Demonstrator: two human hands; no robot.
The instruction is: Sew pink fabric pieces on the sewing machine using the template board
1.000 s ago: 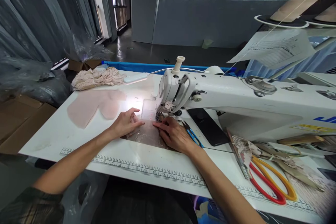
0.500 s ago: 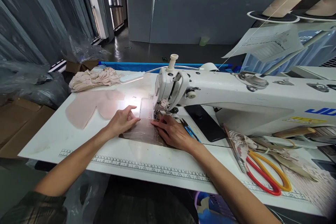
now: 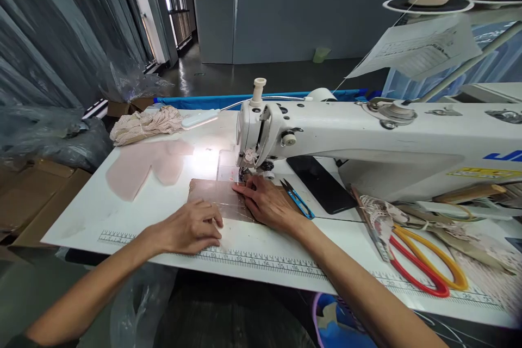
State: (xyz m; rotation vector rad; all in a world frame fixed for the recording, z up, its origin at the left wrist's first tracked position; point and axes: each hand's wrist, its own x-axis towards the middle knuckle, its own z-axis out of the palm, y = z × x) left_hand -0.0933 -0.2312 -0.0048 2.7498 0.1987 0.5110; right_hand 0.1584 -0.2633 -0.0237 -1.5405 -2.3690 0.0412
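The thin brown sheet (image 3: 216,190) lies on the white table (image 3: 81,212), just to the near side of the needle end (image 3: 242,174) of the sewing machine (image 3: 326,125), and its long side runs from left to right. The right hand (image 3: 269,204) is the nearer one to the needle end: its forefinger is stretched to the left upon the sheet and the other fingers are bent; whether they also pinch it, one cannot tell. The left hand (image 3: 193,228) hides the near left corner of the sheet, its fingers loosely bent and parted from the thumb; its contact with the sheet is not clear. The two hands are apart, with bare sheet between them
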